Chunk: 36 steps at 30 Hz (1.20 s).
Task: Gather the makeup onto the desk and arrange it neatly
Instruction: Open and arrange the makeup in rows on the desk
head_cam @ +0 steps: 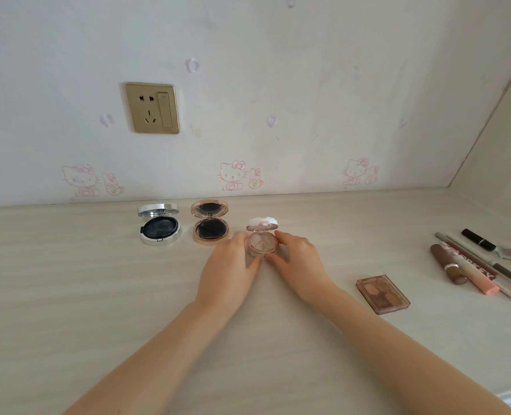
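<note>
1. Three round compacts stand open in a row at the centre of the frame, near the wall, on the pale wood-grain surface (98, 295).
2. At the left end is the silver compact (159, 227), lid raised and a dark insert showing. Just beside it to the right is the rose-gold compact (210, 224), its mirrored lid tipped back.
3. At the right end is the small pink compact (262, 239), white lid up, with a marbled pink pan inside. It sits down at the surface, a little apart from the rose-gold one.
4. Both hands hold this one. The left hand (231, 265) curls its fingers against the left rim, thumb at the near edge.
5. The right hand (297, 259) pinches the right rim the same way, thumb meeting the near edge beside the other thumb.
6. Lower right of them, a brown eyeshadow palette (383, 294) lies flat, well apart from the hands.
7. Along the right edge of the frame lies a cluster of tubes and pencils (473, 265) side by side, with a black lipstick (478, 239) at its far end.
8. On the wall at upper left is a gold socket (152, 107); pink cartoon cats run along the wallpaper.
</note>
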{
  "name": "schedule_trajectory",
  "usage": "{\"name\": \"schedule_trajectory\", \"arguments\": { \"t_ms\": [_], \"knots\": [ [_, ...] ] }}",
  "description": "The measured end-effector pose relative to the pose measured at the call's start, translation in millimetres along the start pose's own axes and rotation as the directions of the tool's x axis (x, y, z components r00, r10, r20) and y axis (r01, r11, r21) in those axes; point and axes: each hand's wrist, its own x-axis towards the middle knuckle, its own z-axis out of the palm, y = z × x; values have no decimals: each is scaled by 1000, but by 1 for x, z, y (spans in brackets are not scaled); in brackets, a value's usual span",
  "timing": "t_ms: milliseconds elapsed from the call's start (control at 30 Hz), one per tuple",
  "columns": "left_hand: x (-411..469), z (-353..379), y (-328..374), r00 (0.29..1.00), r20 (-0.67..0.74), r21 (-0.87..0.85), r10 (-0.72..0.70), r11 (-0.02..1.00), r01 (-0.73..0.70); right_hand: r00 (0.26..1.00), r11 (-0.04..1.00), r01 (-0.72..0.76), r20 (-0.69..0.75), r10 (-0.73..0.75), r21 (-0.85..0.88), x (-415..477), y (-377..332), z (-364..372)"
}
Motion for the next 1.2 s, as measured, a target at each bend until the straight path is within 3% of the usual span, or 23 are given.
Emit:
{"name": "schedule_trajectory", "arguments": {
  "t_ms": [100,300,767,1067,1200],
  "knots": [
    [0,1,-3,982,85,204,168,962,-183,1000,1000,22,-3,-23,-21,11,3,3],
    [9,1,-13,968,164,364,188,901,-236,998,998,48,36,-47,-40,31,6,7],
    [25,4,-22,968,173,389,183,890,-238,997,996,19,72,-13,-91,49,0,10],
    [12,-3,-7,951,84,299,297,903,-309,992,986,-37,110,55,-160,28,-1,-11],
    [2,-1,10,962,76,229,263,934,-273,995,981,-54,73,69,-184,5,2,-43]
  ]
}}
